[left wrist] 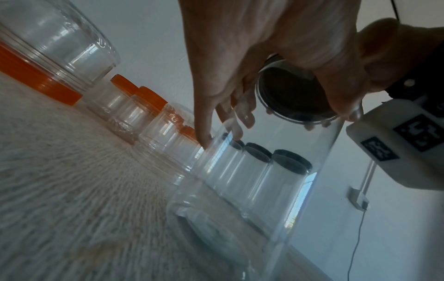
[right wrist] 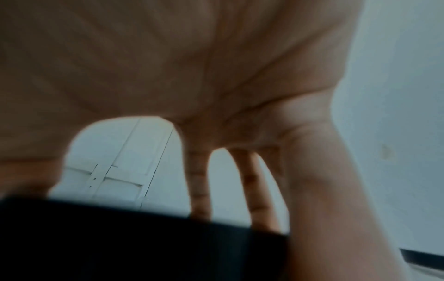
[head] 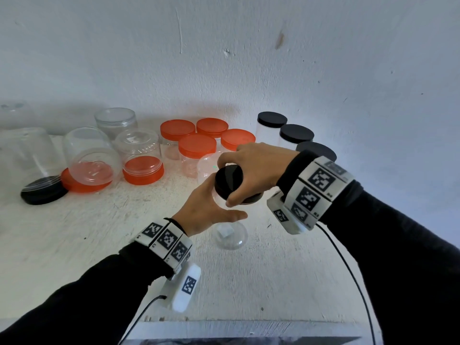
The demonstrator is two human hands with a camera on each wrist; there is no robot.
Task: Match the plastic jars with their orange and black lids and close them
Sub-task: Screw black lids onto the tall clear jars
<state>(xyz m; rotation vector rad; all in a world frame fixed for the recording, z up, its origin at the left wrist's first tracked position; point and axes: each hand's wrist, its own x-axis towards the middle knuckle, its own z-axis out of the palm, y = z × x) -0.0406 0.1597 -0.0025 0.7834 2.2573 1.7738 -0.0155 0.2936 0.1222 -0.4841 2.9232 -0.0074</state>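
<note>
- A white worktop point(head: 74, 245) fills the lower half of the head view and carries a job that looks a little past halfway.
- At upper left, the jars still open point(head: 89, 155): several clear ones lie tipped or inverted, some over loose orange lids point(head: 143, 170), with one loose black lid point(head: 42, 190) at the far left. How many are left cannot be counted exactly.
- At upper centre, four orange-lidded jars point(head: 196, 148) stand capped in a cluster.
- At upper right, three black-lidded jars point(head: 296, 135) stand capped in a row, the nearest partly hidden by the right wrist.
- At centre, the clear jar point(head: 230, 235) now in hand stands on the worktop, with the left hand point(head: 206, 210) wrapped round its upper wall.
- On its mouth sits a black lid point(head: 229, 180), the right hand point(head: 254, 168) clamped over it from above, fingers curled round the rim; it seems mid-tightening, though whether it is fully seated cannot be told.
</note>
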